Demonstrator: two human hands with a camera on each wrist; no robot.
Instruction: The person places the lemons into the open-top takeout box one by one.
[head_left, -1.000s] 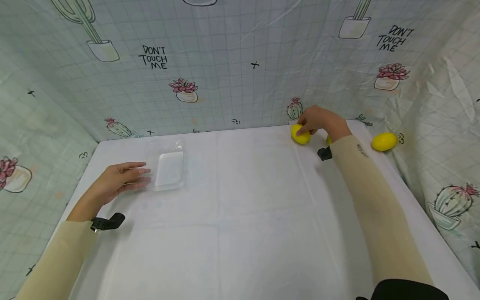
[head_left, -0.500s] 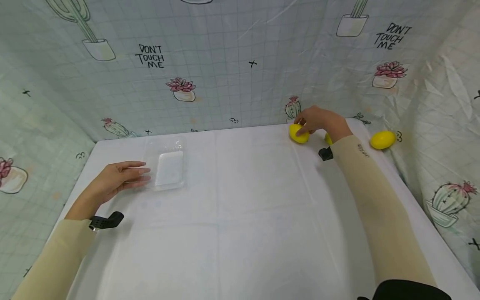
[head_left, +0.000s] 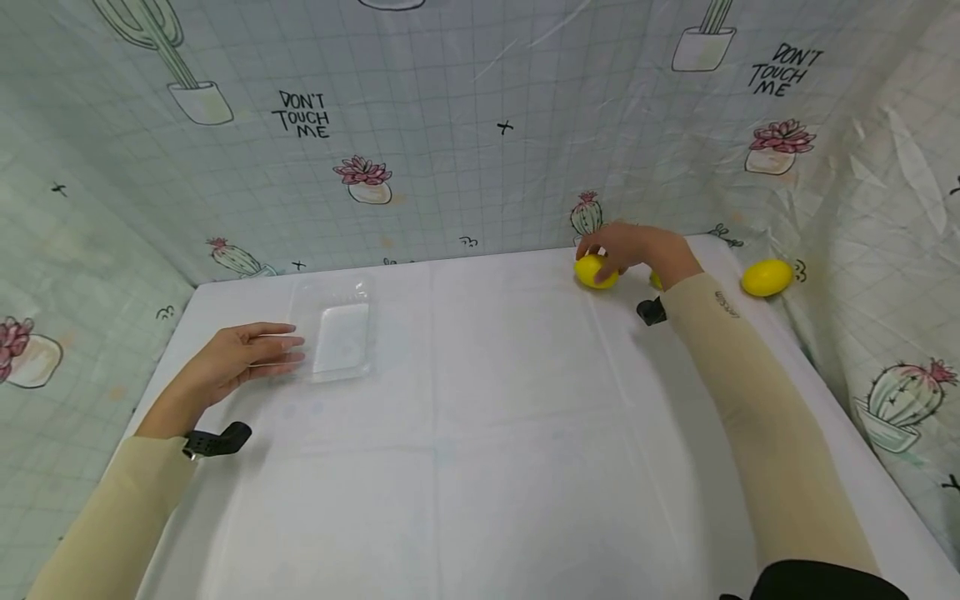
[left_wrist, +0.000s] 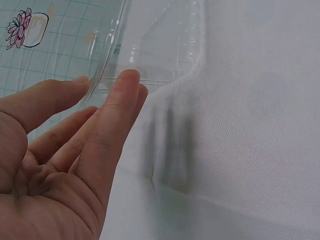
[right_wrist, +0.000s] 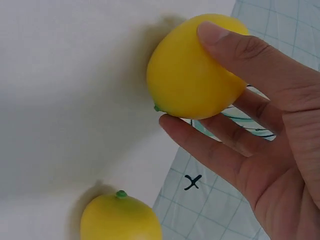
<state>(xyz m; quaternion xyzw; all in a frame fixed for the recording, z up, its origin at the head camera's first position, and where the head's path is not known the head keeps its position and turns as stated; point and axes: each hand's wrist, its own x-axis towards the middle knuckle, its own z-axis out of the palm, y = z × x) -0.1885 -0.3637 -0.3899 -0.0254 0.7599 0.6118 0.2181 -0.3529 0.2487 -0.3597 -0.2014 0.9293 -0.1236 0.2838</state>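
Observation:
My right hand (head_left: 630,248) grips a yellow lemon (head_left: 592,273) near the back edge of the table, with the thumb laid across its side in the right wrist view. Below it in that view sits a second lemon (right_wrist: 120,220) with a green stem tip, mostly hidden behind my right wrist in the head view. At the left, the straight fingers of my left hand (head_left: 243,360) reach the near left edge of a clear plastic tray (head_left: 343,342). In the left wrist view, thumb and fingertips are right at the corner of the tray (left_wrist: 165,40).
A third lemon (head_left: 767,278) lies at the right back corner, close to the side curtain. White cloth covers the table (head_left: 450,467). A curtain (head_left: 465,158) printed with cacti rises along the back and both sides.
My right hand has dipped slightly, and the lemon in it has tilted and shifted a little to the left. My left hand stays at the tray.

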